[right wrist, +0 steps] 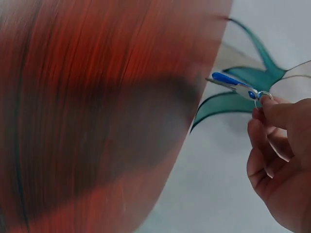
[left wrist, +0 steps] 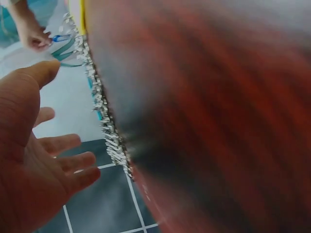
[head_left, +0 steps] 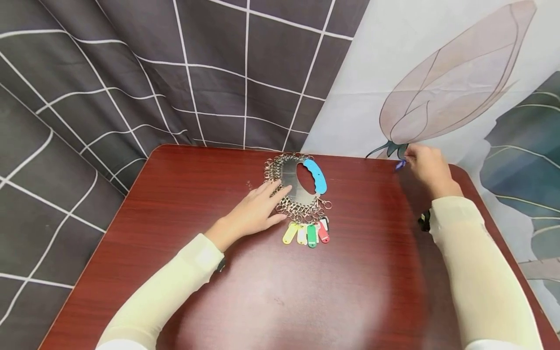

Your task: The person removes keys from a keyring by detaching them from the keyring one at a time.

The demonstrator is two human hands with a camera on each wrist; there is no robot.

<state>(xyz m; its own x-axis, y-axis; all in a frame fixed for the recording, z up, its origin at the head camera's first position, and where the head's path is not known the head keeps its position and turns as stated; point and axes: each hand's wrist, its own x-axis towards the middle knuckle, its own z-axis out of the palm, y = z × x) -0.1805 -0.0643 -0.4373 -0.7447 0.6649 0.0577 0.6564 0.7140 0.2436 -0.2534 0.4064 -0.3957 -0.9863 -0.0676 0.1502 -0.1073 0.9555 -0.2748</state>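
Note:
A metal key holder plate (head_left: 288, 175) with a blue handle (head_left: 321, 177) lies on the table, with many small rings and clips (head_left: 302, 210) along its curved edge. From its near side hang a yellow key tag (head_left: 290, 233), a green key tag (head_left: 311, 236), a red key tag (head_left: 323, 232) and a pale one. My left hand (head_left: 258, 204) reaches over the plate's left part with fingers spread and straight; whether it touches is unclear. At the table's far right, my right hand (head_left: 428, 165) pinches the ring of a blue key tag (right wrist: 227, 79), raised above the tabletop.
The reddish-brown wooden table (head_left: 350, 282) has its far edge against a wall hanging. Dark grid-patterned cloth (head_left: 218, 87) covers the left and back. A pale cloth with a printed flower (head_left: 450, 87) hangs behind my right hand.

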